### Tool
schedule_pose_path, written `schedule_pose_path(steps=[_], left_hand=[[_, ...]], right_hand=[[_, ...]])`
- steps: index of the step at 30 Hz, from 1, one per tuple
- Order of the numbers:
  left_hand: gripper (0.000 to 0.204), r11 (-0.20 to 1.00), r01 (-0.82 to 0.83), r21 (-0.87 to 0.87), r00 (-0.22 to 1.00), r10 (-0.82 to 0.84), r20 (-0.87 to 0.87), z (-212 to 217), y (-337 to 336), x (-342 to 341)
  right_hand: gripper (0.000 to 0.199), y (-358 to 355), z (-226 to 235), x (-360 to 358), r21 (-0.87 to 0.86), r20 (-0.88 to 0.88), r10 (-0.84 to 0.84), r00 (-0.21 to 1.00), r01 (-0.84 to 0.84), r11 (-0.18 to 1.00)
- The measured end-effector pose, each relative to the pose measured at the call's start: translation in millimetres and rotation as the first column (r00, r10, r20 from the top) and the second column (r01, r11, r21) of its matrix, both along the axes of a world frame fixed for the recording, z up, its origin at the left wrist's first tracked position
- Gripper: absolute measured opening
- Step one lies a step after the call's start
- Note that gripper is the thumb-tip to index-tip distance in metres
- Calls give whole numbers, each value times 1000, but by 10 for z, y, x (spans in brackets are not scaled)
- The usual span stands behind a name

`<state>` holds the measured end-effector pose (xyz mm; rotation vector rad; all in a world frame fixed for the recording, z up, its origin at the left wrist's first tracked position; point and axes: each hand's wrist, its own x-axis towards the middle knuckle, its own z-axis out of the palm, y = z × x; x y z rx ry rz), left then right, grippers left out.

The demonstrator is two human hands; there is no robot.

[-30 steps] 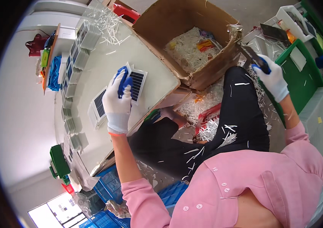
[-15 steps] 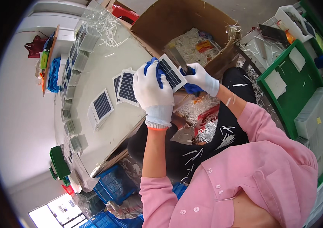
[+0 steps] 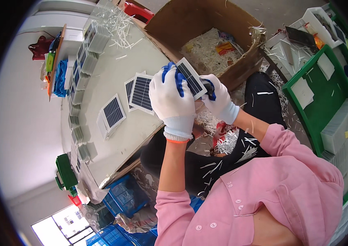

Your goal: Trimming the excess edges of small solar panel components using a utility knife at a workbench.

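The pale worktop [image 3: 137, 61] spreads to the person's left, its near corner hidden behind the gloved hands. Beyond that corner stands an open cardboard box [image 3: 210, 14], with shredded white material inside. To the right is a green tray [image 3: 333, 92] with white sheets in it. Stacks of panels [image 3: 87, 65] line the worktop's far left edge.

The left hand [image 3: 173, 93], in a white glove with blue-coated fingers, is closed on a small dark-celled panel [image 3: 191, 78], held tilted above the worktop's near edge. The right hand [image 3: 219, 96], gloved alike, is curled round a dark handle [image 3: 209, 87] at the panel's right side; whether handle and panel touch, I cannot tell. Two overlapping panels [image 3: 142, 93] lie on the worktop just left of the left hand, and another panel [image 3: 113, 112] lies farther left. Thin white strips [image 3: 114, 22] litter the worktop's far end.
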<state>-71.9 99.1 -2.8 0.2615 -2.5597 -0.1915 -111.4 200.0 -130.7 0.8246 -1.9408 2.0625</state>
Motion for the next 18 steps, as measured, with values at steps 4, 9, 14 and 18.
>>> schedule_pose_path(steps=[4, 9, 14, 18], left_hand=[[38, 1000, -2, -4, 999, 2, 47, 49, 32, 18], [44, 984, 158, 81, 987, -159, -4, 41, -46, 38], [38, 994, 78, -80, 991, -68, 117, 193, -32, 124], [37, 997, 67, 27, 998, -67, 11, 83, 73, 46]], right_hand=[[29, -659, -58, -384, -186, 129, 77, 989, -52, 981], [25, -748, -302, -670, -247, 363, 407, 838, -334, 909], [26, 254, 66, -348, -453, 578, 707, 408, -559, 694], [21, 190, 109, -414, -370, 539, 669, 511, -571, 733]])
